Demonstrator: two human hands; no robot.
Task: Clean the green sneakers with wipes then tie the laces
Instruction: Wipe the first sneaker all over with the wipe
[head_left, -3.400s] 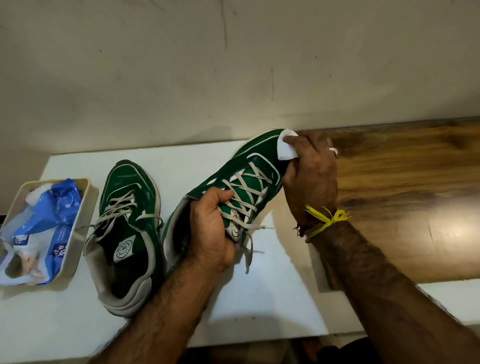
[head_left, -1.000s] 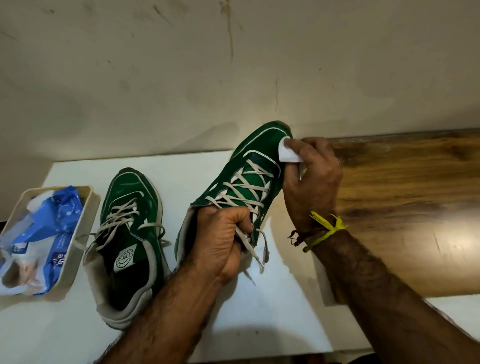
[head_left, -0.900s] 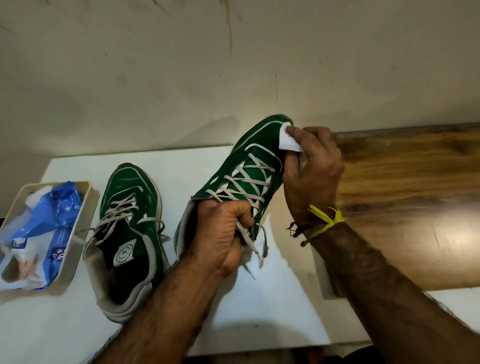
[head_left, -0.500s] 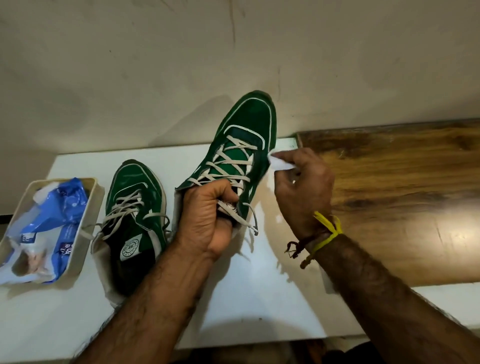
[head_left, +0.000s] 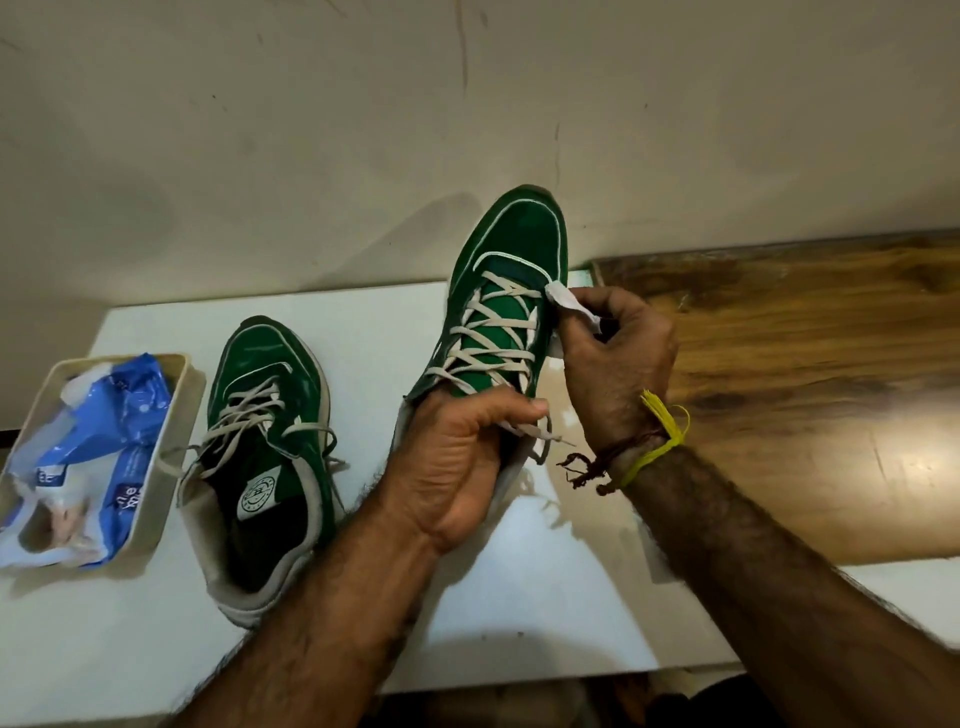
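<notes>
Left hand (head_left: 457, 457) grips raised sneaker (head_left: 506, 312); right hand (head_left: 618, 358) pinches wipe (head_left: 569, 304).

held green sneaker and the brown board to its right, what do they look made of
The held green sneaker looks like matte suede or a similar napped fabric: it shows no shine, with flat woven laces. The brown board looks like varnished wood or wood-look laminate: grain streaks and glossy reflections.

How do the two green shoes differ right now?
The held sneaker is lifted, toe up, gripped by the left hand; the other sneaker lies flat on the white table. The right hand presses a wipe to the held sneaker; the other sneaker is untouched. Both have untied pale laces.
</notes>
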